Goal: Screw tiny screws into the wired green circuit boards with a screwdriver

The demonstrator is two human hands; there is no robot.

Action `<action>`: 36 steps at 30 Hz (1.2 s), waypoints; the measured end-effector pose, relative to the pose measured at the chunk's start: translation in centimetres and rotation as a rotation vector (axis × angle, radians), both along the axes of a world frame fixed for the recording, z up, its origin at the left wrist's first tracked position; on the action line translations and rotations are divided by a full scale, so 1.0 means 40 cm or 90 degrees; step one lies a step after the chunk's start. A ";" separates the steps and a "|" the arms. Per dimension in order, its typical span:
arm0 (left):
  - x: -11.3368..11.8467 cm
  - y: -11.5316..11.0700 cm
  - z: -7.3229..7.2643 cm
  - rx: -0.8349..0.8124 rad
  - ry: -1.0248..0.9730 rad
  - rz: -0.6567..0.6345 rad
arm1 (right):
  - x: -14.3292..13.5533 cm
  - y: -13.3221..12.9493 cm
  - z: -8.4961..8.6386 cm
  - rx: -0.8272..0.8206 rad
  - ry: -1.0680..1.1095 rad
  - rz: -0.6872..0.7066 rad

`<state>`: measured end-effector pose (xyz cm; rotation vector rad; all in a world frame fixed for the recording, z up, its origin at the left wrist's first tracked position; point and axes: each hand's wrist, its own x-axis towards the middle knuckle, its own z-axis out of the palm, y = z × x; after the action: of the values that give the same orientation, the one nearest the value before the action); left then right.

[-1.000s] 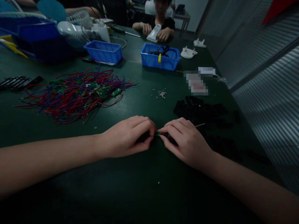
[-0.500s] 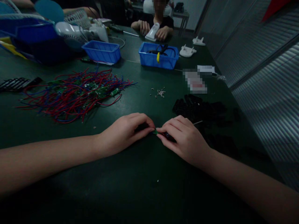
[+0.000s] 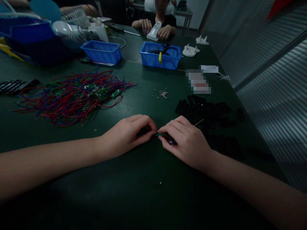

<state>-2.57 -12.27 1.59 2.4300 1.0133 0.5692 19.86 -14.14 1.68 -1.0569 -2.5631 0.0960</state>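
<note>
Since a second ago, the left hand's (image 3: 128, 131) thumb has come up towards its fingertips, more of the small green circuit board (image 3: 159, 134) shows between the hands, and the thin metal rod (image 3: 199, 122) behind the right hand (image 3: 184, 140) slants more steeply.

Take the little pile of silver screws (image 3: 163, 94) as landmark. On its near side, the right hand pinches the board between thumb and fingertips, a dark rounded piece (image 3: 170, 142) tucked below its palm; whether that piece and the rod are one tool is unclear. The left thumb and fingers nearly meet at the board's left end, but I cannot tell whether they grip it. Left of the screws spreads a tangled heap of red and blue wires with green boards (image 3: 88, 92); right and nearer lie matte black plastic parts (image 3: 203, 108).

The pinch looks narrow, so the board could slip if the hands pull unevenly. A sharp tug might strain the short red wire (image 3: 166, 135) at its joint. Swinging the rod round could knock the black parts about, and a careless forward reach could scatter the screws.
</note>
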 end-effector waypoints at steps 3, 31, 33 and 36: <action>-0.001 0.000 -0.001 0.014 0.000 -0.001 | 0.000 -0.003 0.002 -0.001 0.005 0.005; 0.018 -0.004 0.012 0.048 0.048 0.030 | 0.005 0.008 -0.009 -0.053 0.098 -0.014; 0.019 -0.007 0.017 0.082 0.081 0.018 | 0.006 0.006 -0.009 -0.040 0.100 -0.015; 0.023 -0.013 0.029 0.133 0.148 0.013 | 0.009 0.000 -0.008 -0.018 0.097 -0.028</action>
<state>-1.67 -12.78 2.74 2.7224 1.1210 0.4246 20.21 -14.13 1.35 -1.0723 -2.4087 0.1940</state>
